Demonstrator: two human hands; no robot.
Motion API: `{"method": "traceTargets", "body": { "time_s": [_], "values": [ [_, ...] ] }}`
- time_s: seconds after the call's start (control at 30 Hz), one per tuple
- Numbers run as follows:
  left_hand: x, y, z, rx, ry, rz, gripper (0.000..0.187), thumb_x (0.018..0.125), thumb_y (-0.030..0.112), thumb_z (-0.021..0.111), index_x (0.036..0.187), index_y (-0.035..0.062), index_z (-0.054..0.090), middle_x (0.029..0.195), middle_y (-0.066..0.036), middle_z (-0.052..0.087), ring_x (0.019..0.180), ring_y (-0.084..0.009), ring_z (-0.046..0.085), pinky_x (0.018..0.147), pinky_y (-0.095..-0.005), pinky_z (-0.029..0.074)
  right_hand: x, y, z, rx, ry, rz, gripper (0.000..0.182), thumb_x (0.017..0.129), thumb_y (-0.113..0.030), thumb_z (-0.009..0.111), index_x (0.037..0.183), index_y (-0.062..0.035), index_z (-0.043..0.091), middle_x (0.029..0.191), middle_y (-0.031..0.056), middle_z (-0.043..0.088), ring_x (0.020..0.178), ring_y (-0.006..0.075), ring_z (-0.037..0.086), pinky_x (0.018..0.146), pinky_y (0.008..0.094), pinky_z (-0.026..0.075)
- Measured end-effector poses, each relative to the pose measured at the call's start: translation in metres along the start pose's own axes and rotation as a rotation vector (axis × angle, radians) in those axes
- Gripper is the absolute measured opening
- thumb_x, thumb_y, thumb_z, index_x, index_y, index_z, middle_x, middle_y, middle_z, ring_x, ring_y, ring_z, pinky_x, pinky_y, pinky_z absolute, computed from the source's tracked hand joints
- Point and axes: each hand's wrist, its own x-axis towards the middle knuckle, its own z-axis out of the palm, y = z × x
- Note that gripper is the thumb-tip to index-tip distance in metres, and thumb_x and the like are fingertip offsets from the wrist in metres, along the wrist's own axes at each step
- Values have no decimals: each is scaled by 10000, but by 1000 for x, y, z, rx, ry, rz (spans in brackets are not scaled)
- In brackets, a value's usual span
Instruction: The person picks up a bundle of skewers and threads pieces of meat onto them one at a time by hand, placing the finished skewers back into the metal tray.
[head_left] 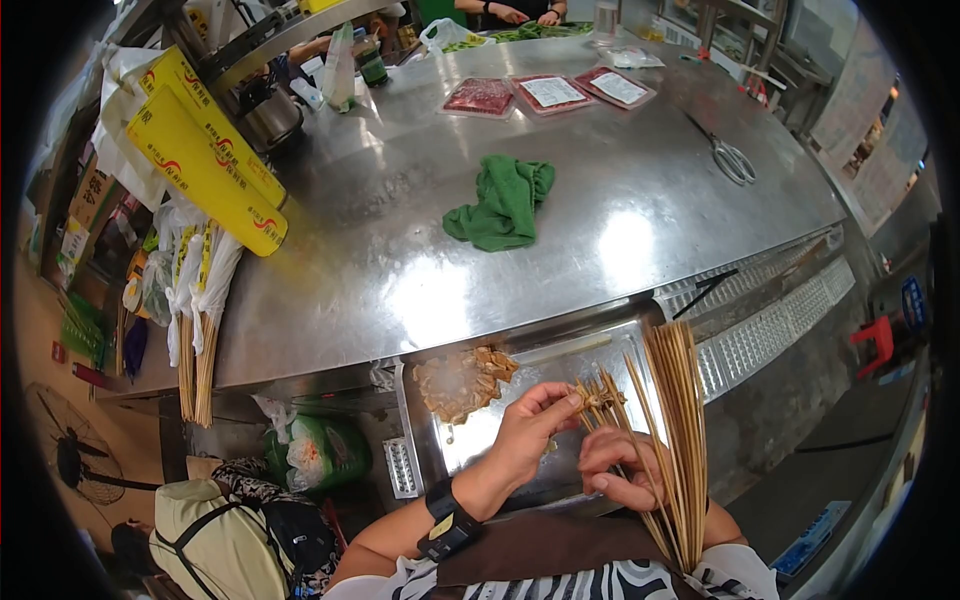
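Note:
Over a metal tray (520, 462), my left hand (535, 430) pinches small brown food pieces (590, 397) at the tips of several thin wooden skewers. Close beside it, my right hand (622, 468) is closed, its fingers curled around skewers. What exactly lies under those fingers is partly hidden. A thick bundle of bamboo skewers (682, 400) leans just right of my right hand, its lower end near my apron. In the tray's left part sits a wet heap of brown food pieces (455, 385), apart from both hands.
On the steel table (350, 240) lie a green cloth (503, 203), scissors (733, 160) and red sealed packs (550, 92). Yellow boxes (205, 150) and bagged skewers (200, 340) stand left. A person (215, 540) is at lower left; another person's hands (515, 14) work at the far edge.

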Motion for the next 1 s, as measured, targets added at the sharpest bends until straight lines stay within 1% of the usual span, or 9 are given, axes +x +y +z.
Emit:
{"method": "traceTargets", "body": {
  "time_s": [0.17,0.23,0.37,0.57,0.63,0.73,0.8,0.87,1.0],
  "values": [
    [4,0,2,257,86,141,253,861,75,573,1100,20,509,983,-51,569,929,-126,542,824,-275,451,7,-10,1,-123,-61,287,145,818,-110,575,921,-13,606,742,88,593,726,206,574,660,326,457],
    [1,15,11,468,171,408,297,880,86,546,1159,10,476,1049,-67,561,998,-128,521,860,-283,439,8,-2,1,-169,-81,252,150,825,-117,568,928,-14,607,722,82,593,700,198,575,651,327,456],
    [-8,49,31,237,-299,197,330,898,103,521,1207,2,466,1108,-107,577,1011,-145,546,875,-288,437,8,10,5,-233,-113,211,163,843,-141,547,948,-30,605,683,69,594,667,197,585,639,328,457],
    [-3,47,38,268,-260,165,187,877,96,558,1037,0,562,934,-94,641,852,-145,607,755,-267,489,4,10,7,-227,-123,275,173,844,-157,544,953,-33,596,733,89,609,718,223,602,681,334,468],
    [-4,47,37,281,-233,151,156,871,85,564,1001,-1,571,914,-97,645,822,-145,614,725,-265,501,-1,16,8,-221,-70,262,169,868,-106,508,962,5,593,702,61,601,686,135,587,638,271,468],
    [-11,49,34,221,-195,153,121,858,73,579,954,0,581,880,-99,646,766,-147,622,683,-262,516,1,6,6,-118,-16,479,157,868,-97,506,951,3,593,730,69,594,680,121,578,626,267,472],
    [-17,54,33,203,-156,149,111,845,68,594,936,5,590,875,-102,645,750,-151,624,690,-265,521,-2,12,1,-144,-44,433,197,909,-129,452,1003,7,559,777,81,598,702,118,570,652,259,467],
    [-19,55,26,214,-150,131,121,848,80,598,939,1,591,864,-85,638,751,-139,616,690,-264,522,0,8,-1,273,132,469,261,949,-177,379,1064,21,504,822,94,598,739,129,568,682,250,459],
    [-15,45,6,250,-166,87,95,836,75,610,910,17,593,849,-73,633,744,-148,624,693,-263,522,0,1,-3,479,187,427,333,955,-191,373,1202,28,420,814,87,584,776,127,561,722,272,471]
  ]
}}
